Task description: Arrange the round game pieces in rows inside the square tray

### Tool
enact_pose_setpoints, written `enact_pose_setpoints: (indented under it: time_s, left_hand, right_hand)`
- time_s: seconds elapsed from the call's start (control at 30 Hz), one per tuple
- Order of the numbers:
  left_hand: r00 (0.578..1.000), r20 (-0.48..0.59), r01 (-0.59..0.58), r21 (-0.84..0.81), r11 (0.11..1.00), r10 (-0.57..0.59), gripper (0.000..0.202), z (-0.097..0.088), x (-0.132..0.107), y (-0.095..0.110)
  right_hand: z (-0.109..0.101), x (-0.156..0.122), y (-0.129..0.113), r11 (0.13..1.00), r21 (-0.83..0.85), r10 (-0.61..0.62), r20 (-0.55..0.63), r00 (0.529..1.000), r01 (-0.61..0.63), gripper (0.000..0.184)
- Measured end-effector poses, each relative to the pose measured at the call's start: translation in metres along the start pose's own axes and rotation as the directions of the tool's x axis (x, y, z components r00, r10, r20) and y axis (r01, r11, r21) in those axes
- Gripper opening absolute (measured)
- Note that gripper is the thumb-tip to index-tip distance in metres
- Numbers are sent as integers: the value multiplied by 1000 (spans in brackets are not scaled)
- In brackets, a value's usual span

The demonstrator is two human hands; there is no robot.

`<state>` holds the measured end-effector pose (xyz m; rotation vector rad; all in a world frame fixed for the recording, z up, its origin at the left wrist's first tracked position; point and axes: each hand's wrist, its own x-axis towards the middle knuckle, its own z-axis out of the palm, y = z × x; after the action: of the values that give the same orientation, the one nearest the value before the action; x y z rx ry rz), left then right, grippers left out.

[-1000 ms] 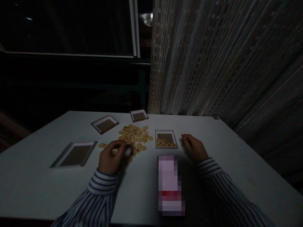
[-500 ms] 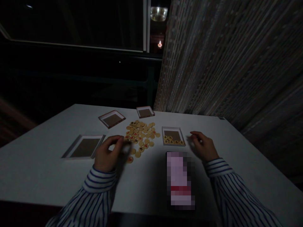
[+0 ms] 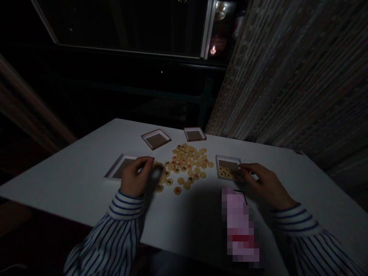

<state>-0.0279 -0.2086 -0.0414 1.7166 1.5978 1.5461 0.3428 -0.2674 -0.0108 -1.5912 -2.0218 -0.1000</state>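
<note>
A heap of round tan game discs (image 3: 186, 163) with red and black marks lies in the middle of the white table (image 3: 71, 172). My left hand (image 3: 135, 178) rests at the heap's left edge, fingers curled and pinched over discs, partly covering a shallow tray (image 3: 117, 168). What it pinches is too dark to make out. My right hand (image 3: 263, 184) is beside a small square tray (image 3: 228, 166) holding a row of discs, its fingertips touching the tray's right side, fingers bent.
Two more shallow trays, a larger tray (image 3: 155, 138) and a smaller tray (image 3: 194, 134), sit at the table's far side. A blurred rectangular object (image 3: 240, 226) lies near the front edge between my arms. A ribbed curtain (image 3: 287, 76) hangs on the right; a dark window is behind.
The view has swung left and down. My right hand has moved left onto the small tray's edge. My left hand stays at the heap's left side.
</note>
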Motion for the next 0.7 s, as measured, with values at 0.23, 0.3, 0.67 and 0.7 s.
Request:
enact_pose_setpoints:
  time_s: [0.23, 0.3, 0.67, 0.7]
  left_hand:
    - [998, 41, -55, 109, 992, 51, 26, 9, 6, -16]
    - [995, 70, -85, 126, 988, 77, 26, 12, 3, -19]
    - [983, 151, -133, 172, 976, 107, 26, 12, -6, -32]
    - [984, 143, -127, 175, 976, 103, 27, 12, -6, -34]
  right_hand:
    - [10, 27, -33, 977, -49, -190, 240, 952, 208, 24]
    - [16, 34, -43, 969, -51, -217, 280, 935, 240, 23]
    - [59, 65, -105, 897, 6, -394, 458, 797, 441, 18]
    - [64, 67, -109, 890, -12, -394, 480, 784, 455, 19]
